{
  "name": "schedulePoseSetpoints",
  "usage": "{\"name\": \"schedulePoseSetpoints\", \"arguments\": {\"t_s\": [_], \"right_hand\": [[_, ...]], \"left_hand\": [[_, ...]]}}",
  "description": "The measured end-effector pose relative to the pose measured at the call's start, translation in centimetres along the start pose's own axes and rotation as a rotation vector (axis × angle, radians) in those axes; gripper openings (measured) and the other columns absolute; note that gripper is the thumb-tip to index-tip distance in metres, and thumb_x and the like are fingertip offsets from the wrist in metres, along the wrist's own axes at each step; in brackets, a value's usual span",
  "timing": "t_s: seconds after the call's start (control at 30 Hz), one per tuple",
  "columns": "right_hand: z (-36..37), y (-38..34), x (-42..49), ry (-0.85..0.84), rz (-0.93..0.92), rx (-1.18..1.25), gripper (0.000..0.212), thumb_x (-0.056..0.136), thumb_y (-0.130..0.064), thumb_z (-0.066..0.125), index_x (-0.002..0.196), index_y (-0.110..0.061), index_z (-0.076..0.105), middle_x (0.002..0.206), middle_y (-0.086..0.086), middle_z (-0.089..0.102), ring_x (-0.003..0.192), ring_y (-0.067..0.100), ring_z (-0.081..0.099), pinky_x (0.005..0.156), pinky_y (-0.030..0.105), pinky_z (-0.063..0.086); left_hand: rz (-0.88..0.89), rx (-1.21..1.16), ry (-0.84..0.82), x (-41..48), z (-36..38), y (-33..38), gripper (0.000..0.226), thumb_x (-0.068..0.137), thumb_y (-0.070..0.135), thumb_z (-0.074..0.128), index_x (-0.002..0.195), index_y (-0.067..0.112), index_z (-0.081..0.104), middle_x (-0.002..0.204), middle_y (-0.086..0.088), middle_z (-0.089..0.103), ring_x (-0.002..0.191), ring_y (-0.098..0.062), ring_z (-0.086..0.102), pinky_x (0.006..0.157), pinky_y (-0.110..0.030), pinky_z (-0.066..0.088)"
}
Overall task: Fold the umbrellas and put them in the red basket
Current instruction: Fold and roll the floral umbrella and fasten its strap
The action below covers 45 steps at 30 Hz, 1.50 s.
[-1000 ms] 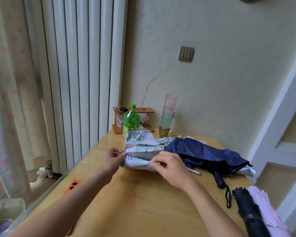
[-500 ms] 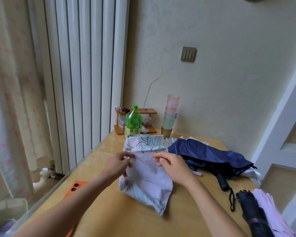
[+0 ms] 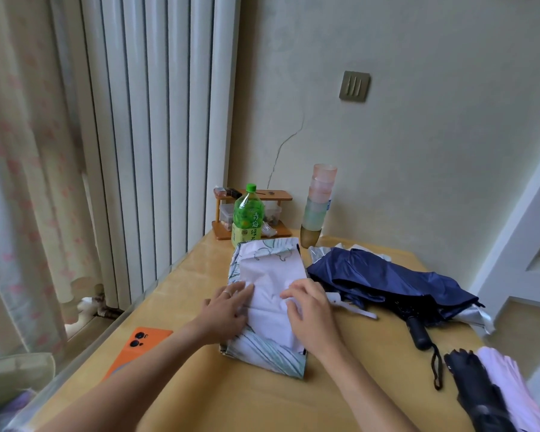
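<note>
Left hand [image 3: 228,310], right hand [image 3: 309,316] on umbrella [image 3: 272,272]

Table [image 3: 200,400], as you see it. Centre: flat umbrella [image 3: 272,275], w/ your left hand [image 3: 228,310] on its left edge & right hand [image 3: 309,310] on its right. Behind it: bottle [image 3: 248,219], then rack [image 3: 281,199] at the wall; cups [image 3: 318,201] right of both. Loose umbrella [image 3: 387,282] just right of the flat one. Rolled umbrella [image 3: 477,394] at front-right corner. Phone [image 3: 141,344] at left edge.
</note>
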State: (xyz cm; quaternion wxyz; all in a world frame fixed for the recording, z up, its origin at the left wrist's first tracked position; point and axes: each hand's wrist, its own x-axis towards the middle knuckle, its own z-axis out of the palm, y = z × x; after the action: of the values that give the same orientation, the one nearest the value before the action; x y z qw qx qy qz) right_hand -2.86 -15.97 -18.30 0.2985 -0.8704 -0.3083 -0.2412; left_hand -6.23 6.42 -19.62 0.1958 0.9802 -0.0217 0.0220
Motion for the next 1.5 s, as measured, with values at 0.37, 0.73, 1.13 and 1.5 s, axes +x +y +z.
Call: {"name": "schedulePoseSetpoints", "arguments": {"t_s": [0.37,0.73,1.13,1.5], "right_hand": [[0.9,-1.2,0.0,-0.480,0.213,-0.070,0.048,0.111,-0.046,0.024,0.155,-0.035,0.040,0.167,-0.013,0.026,0.156,0.003,0.010,0.123,0.035,0.007],[4.8,0.5,-0.8,-0.460,0.218,-0.246,0.045,0.106,-0.046,0.037,0.150,-0.039,0.044,0.171,-0.011,0.008,0.158,0.015,0.004,0.124,0.054,0.001],[3.4,-1.8,-0.2,-0.231,0.097,0.063,0.024,0.098,-0.025,0.048,0.091,-0.019,0.070,0.094,-0.002,0.062,0.092,0.015,0.055,0.086,0.032,0.049],[2.7,-2.3,-0.7,-0.395,0.175,0.066,0.021,0.098,-0.017,0.053,0.104,-0.017,0.073,0.101,-0.004,0.060,0.096,0.011,0.055,0.089,0.022,0.045]], "left_hand": [[-0.060,-0.842,0.032,0.3,-2.3,-1.0,0.053,0.106,0.009,0.042,0.157,0.019,0.036,0.153,0.011,0.035,0.144,-0.008,0.030,0.112,-0.019,0.021],[-0.505,-0.278,0.123,-1.9,-1.6,0.7,0.041,0.093,0.040,0.055,0.065,0.011,0.056,0.069,-0.004,0.060,0.074,-0.029,0.061,0.058,-0.030,0.041],[-0.530,-0.573,-0.173,-3.7,-4.0,1.2,0.030,0.086,0.025,0.075,0.066,0.013,0.057,0.054,0.000,0.051,0.033,-0.012,0.035,0.035,-0.014,0.023],[-0.659,-0.626,-0.313,-5.3,-3.4,0.3,0.032,0.085,0.016,0.070,0.057,0.011,0.058,0.053,-0.004,0.047,0.038,-0.014,0.031,0.043,-0.017,0.020]]}}
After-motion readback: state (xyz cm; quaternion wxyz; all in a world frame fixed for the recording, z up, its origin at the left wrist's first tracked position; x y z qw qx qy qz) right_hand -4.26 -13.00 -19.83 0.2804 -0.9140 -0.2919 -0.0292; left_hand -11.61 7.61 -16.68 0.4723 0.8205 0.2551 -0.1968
